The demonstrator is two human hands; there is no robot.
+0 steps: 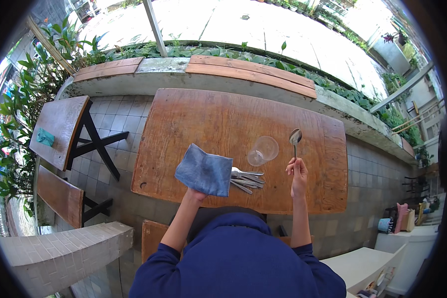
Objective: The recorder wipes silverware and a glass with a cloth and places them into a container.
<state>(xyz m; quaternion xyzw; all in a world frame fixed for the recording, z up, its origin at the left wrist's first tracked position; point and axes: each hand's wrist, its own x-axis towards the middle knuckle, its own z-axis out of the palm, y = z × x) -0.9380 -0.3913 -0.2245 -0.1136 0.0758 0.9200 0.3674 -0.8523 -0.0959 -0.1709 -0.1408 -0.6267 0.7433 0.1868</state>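
Note:
A blue cloth (205, 170) lies spread over my left hand (197, 195), which supports it from below; most of the fingers are hidden under it. My right hand (298, 175) grips a metal spoon (295, 138) by the handle, its bowl pointing away from me above the right part of the wooden table (193, 119). Between my hands, several pieces of metal cutlery (247, 179) lie in a loose pile, partly covered from view by the cloth. Just beyond the pile is a clear drinking glass (264, 150), to the left of the spoon.
A low concrete wall with wooden seat boards (249, 74) runs behind the table. At the left stand a smaller table (61, 123) with a green packet (45, 137) and a wooden bench (59, 193). A white counter (361, 264) is at the lower right.

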